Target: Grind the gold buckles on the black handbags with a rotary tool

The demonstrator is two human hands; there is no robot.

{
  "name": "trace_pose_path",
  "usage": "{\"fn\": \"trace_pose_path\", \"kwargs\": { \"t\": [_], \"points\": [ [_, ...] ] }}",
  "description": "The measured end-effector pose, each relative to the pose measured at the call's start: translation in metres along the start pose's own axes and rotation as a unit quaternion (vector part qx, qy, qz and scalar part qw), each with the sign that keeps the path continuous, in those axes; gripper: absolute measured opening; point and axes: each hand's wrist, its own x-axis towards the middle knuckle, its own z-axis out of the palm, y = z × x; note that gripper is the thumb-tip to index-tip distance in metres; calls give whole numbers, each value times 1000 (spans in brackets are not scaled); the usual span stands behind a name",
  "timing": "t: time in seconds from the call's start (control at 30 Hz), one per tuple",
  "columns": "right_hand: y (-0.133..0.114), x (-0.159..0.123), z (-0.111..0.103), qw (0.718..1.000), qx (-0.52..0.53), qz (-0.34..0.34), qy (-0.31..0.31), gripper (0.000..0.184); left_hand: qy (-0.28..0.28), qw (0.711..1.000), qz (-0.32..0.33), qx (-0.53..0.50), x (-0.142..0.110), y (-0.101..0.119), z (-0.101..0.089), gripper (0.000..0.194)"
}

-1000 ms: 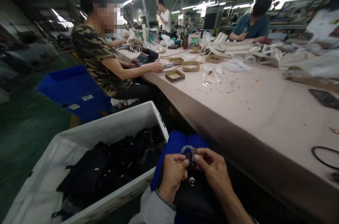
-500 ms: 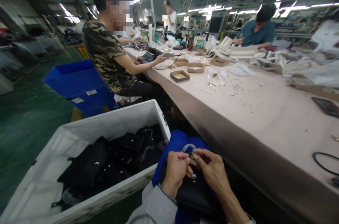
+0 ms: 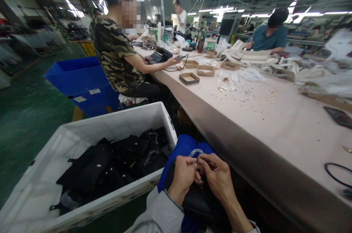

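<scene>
Between the left hand (image 3: 183, 176), whose fingers' hold I cannot tell, and the right hand (image 3: 219, 176), pinching it, the small gold-coloured metal piece (image 3: 199, 162) has turned edge-on, suggesting alignment under way.

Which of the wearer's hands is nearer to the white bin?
Left. The left hand is just to the right of the white bin, outside its rim; the right hand is farther from it, on the left hand's far side.
</scene>
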Motion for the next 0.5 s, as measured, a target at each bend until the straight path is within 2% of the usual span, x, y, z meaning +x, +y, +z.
{"fn": "trace_pose_path", "kwargs": {
  "t": [0.2, 0.27, 0.4, 0.5],
  "points": [
    [2, 4, 0, 1000, 0, -12, 17, 31, -4, 999, 28, 16, -6, 10, 3, 25],
    [2, 8, -5, 1000, 21, 2, -5, 31, 11, 999, 34, 32, -7, 11, 4, 25],
    [1, 16, -16, 991, 84, 70, -71, 35, 24, 996, 54, 71, -9, 12, 6, 25],
    [0, 20, -19, 991, 91, 75, -68, 34, 68, 986, 96, 116, -14, 13, 11, 23]
  ]
}}
